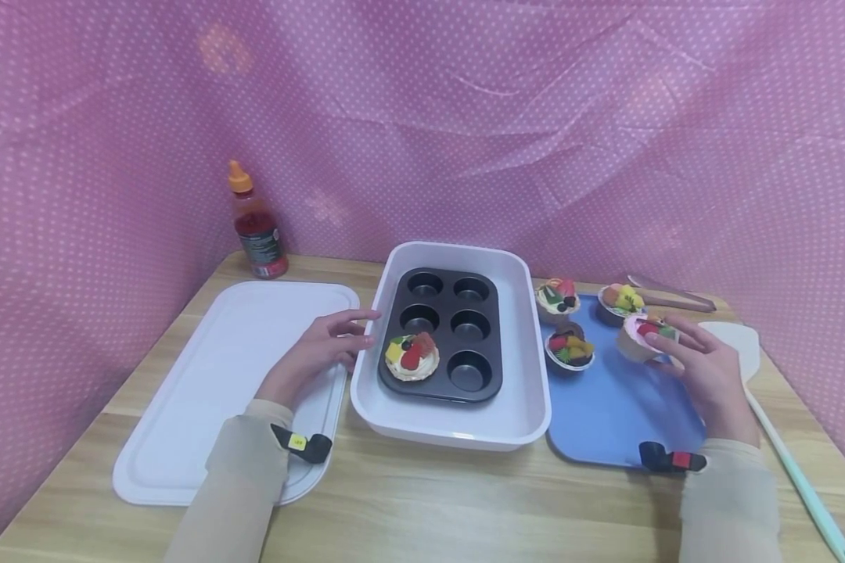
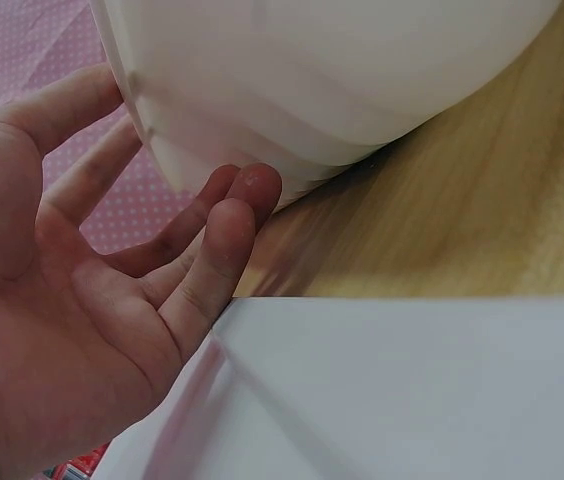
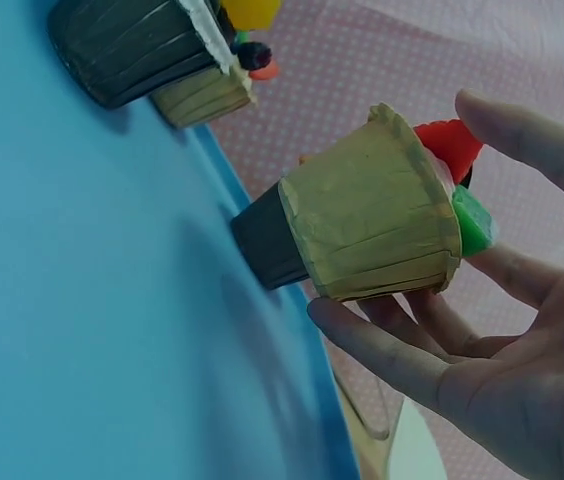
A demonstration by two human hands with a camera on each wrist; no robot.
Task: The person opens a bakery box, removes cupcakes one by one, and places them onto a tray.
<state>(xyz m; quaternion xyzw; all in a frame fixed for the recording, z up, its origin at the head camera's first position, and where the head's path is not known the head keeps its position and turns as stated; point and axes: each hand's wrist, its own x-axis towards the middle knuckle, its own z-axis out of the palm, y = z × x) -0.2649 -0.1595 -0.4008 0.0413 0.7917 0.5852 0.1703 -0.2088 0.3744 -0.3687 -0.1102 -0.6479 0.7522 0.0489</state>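
Note:
My right hand holds a cupcake with pink cream and fruit over the blue tray. In the right wrist view the pale paper cup is tilted, apart from the tray, with fingers beneath it and the thumb at the topping. Against the left side of a deep white tray rest the loosely bent fingers of my left hand. A black muffin tin lies inside that tray. One cream-topped cupcake sits at its near-left hollow; the other hollows hold nothing.
Several cupcakes stand along the blue tray's far and left edges. Tongs and a spatula lie at the right. On the left are a flat white tray and a sauce bottle. A dotted pink cloth hangs behind.

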